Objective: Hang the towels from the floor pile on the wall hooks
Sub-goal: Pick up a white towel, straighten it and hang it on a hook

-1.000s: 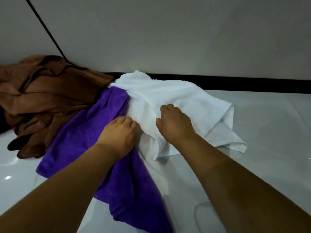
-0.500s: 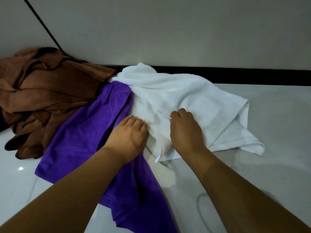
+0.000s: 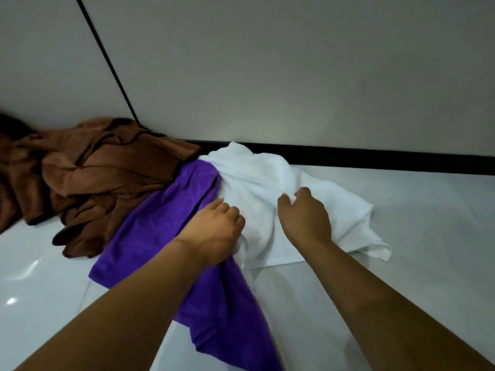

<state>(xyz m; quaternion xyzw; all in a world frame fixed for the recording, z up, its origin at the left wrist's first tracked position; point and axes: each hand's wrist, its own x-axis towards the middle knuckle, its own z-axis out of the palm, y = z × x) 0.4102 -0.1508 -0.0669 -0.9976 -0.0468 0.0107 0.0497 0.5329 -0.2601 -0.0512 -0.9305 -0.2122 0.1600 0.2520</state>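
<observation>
3 towels [image 3: 257, 188], 2 hands [image 3: 214, 231]

The white towel [image 3: 262, 183] is lying plain and unpatterned at the right of the pile, the purple towel [image 3: 160, 226] is showing a solid violet beside it, and the brown towels [image 3: 88, 167] at far left are showing dark edging. The floor [image 3: 428, 236] is gleaming glossy white; the wall [image 3: 294, 76] is looking grey above a black skirting board [image 3: 375, 156].

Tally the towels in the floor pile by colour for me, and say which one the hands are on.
White towel: 1, with the left hand and right hand both on it.
Purple towel: 1.
Brown towels: a crumpled heap, at least 1; the exact count cannot be told.
Total: at least 3.
</observation>
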